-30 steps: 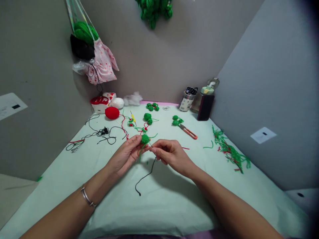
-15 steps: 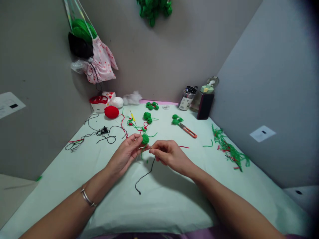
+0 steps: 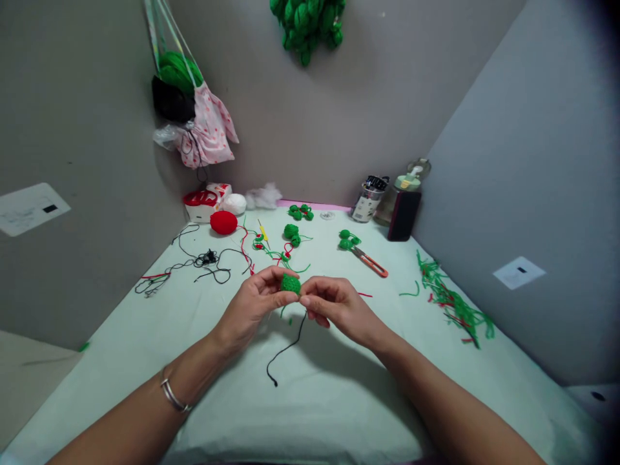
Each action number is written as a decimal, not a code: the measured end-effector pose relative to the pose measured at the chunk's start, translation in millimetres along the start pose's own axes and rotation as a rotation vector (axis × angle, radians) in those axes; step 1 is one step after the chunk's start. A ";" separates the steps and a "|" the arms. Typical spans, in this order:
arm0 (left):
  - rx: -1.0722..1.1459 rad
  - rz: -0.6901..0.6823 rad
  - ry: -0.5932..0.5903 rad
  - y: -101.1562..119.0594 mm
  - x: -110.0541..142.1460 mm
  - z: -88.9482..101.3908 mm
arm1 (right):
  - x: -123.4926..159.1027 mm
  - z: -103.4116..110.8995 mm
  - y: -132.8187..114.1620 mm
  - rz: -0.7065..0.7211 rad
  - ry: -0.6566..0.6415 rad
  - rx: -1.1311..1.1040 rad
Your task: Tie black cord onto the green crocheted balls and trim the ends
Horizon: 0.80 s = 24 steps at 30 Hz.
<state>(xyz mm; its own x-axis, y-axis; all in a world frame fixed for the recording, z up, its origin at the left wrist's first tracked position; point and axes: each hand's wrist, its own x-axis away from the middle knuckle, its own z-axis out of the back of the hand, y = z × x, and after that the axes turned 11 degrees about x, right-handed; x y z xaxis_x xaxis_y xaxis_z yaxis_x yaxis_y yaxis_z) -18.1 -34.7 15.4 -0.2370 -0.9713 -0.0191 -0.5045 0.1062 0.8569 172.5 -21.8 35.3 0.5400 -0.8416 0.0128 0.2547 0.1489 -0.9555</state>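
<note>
A small green crocheted ball [image 3: 290,283] is pinched between the thumb and fingers of my left hand [image 3: 256,300]. Close against its right side, my right hand [image 3: 336,303] has thumb and forefinger pressed together on a thin needle, mostly hidden by the fingers now. Black yarn [image 3: 290,345] trails from below my right hand down onto the table. Just beyond my fingers lie a red and green yarn piece [image 3: 285,256] and a pair of joined green balls [image 3: 291,232].
Orange-handled thread snips [image 3: 371,261] lie right of centre by more green balls. Green and red yarn scraps [image 3: 450,297] spread at the right. Black yarn [image 3: 208,258], a red yarn ball [image 3: 223,223] and a yellow-handled hook [image 3: 263,231] are at the left. A phone [image 3: 404,216] stands at the back.
My left fingers have shifted around the green ball, with the thumb now in front along its lower edge. Both hands are closer together, and the needle seen earlier is hidden. The view has tilted slightly.
</note>
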 end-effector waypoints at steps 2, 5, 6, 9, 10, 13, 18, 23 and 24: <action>-0.009 -0.016 -0.033 3.7 0.7 0.1 | 1.4 4.1 0.2 0.000 -0.046 -0.011; -0.034 -0.047 -0.080 8.0 3.0 -0.1 | 2.5 7.9 0.0 -0.014 -0.121 -0.014; -0.048 -0.057 -0.098 8.7 4.2 -0.3 | 2.6 7.8 -0.2 -0.019 -0.132 -0.025; -0.087 -0.096 -0.156 7.8 7.8 -1.7 | 2.3 4.1 -0.1 -0.039 -0.109 -0.106; -0.095 -0.113 -0.173 6.8 8.7 -2.5 | 2.2 2.6 0.3 -0.041 -0.100 -0.136; -0.102 -0.166 -0.202 3.7 10.5 -5.1 | 1.9 0.8 2.8 -0.020 -0.110 -0.183; -0.124 -0.197 -0.190 0.3 11.0 -7.0 | -0.7 6.6 6.7 0.021 -0.117 -0.148; -0.169 -0.190 -0.171 -1.2 10.2 -4.9 | -2.3 7.8 5.7 0.005 -0.166 -0.133; -0.176 -0.187 -0.168 -1.1 10.0 -4.6 | -2.1 7.4 5.0 0.003 -0.171 -0.130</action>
<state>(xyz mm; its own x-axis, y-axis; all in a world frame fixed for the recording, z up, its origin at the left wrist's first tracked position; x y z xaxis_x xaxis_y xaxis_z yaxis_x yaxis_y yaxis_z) -16.1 -45.6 16.6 -0.2955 -0.9201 -0.2572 -0.4043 -0.1235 0.9063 178.6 -15.5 32.6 0.6716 -0.7393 0.0489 0.1534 0.0742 -0.9854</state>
